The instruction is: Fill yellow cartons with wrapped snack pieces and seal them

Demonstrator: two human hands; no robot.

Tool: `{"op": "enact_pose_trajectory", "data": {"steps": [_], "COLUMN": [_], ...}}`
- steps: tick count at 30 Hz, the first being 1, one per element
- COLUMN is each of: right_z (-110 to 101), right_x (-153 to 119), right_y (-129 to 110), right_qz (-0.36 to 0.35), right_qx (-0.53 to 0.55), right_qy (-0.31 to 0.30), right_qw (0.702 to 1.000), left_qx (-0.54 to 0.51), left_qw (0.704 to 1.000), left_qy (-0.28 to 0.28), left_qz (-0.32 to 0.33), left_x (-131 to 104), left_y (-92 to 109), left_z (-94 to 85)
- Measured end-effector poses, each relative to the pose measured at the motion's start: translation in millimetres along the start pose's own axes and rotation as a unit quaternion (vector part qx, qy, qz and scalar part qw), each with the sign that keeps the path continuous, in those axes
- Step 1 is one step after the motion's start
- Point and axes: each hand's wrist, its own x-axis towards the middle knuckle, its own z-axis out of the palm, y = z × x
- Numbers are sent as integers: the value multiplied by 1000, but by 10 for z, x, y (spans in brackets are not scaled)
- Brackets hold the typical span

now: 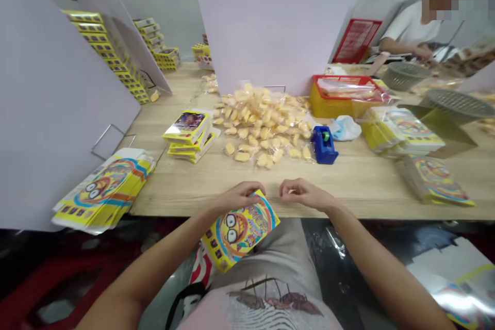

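Observation:
A flat yellow printed carton with a cartoon face hangs tilted at the table's front edge, over the lap. My left hand grips its upper edge, fingers bent over it. To the right, apart from the carton, my right hand is held just above the table edge with fingers curled together; whatever they hold, if anything, is too small to name. Beyond both hands lies a heap of small clear-wrapped yellow pieces. A blue tape dispenser stands at the heap's right.
Stacked boxes sit left of the heap, with flat cartons at the left edge. More cartons and a red-rimmed yellow basket are on the right. White partitions rise behind. A person sits at back right.

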Motion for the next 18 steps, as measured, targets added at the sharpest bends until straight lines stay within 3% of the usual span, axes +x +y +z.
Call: {"op": "enact_pose_trajectory", "data": {"steps": [2, 6, 11, 15, 18], "right_z": [110, 262, 517, 718, 777], "right_x": [102, 226, 184, 97, 62], "right_y": [-31, 45, 91, 85, 122], "right_qz": [-10, -5, 34, 46, 52], "right_qx": [-44, -109, -171, -110, 26], "right_qy": [-56, -62, 53, 161, 136], "right_qw": [997, 992, 983, 980, 989], "left_qx": [10, -7, -86, -126, -141], "left_qw": [1000, 999, 996, 992, 990], "left_qy": [-21, -28, -13, -9, -11], "left_qz": [7, 24, 8, -3, 6], "left_x": [34, 27, -30, -79, -125], "left_y": [38, 16, -55, -34, -5], "left_z": [31, 78, 107, 129, 147]}}
